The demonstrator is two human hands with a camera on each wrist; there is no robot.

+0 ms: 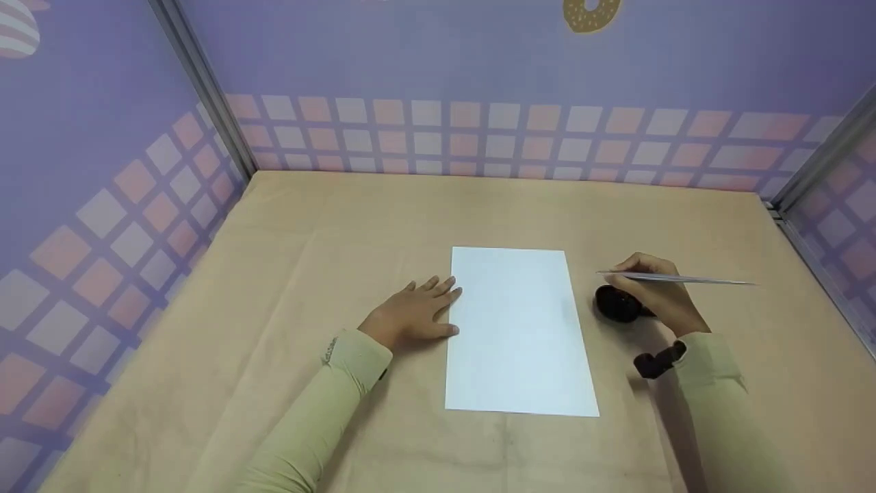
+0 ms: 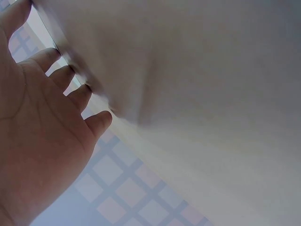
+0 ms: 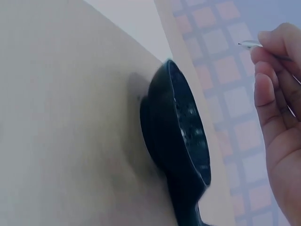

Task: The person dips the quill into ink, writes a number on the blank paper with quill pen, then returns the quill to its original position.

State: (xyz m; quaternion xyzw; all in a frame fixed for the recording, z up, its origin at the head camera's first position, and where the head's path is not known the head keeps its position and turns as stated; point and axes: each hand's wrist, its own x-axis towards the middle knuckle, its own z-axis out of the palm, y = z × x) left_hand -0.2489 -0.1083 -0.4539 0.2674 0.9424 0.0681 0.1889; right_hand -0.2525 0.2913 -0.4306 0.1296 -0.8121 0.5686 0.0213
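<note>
A white sheet of paper (image 1: 517,332) lies flat on the cloth-covered table. My left hand (image 1: 414,313) rests beside it with fingers spread, the fingertips touching its left edge. On the other side my right hand (image 1: 653,291) pinches a slim, silvery, pen-like stick (image 1: 691,279) between thumb and fingers. Its narrow tip (image 3: 249,44) shows past the fingers in the right wrist view; its exact kind is unclear. A small black round dish with a handle (image 1: 616,304) stands close by, partly covered by that hand. Specks show inside the dish (image 3: 188,122) in the right wrist view.
The beige tablecloth (image 1: 342,233) spreads around the paper. Behind it rises a purple wall (image 1: 410,55) with pink and white squares. Metal posts (image 1: 205,89) mark the corners. A black device (image 1: 658,361) sits at the right wrist.
</note>
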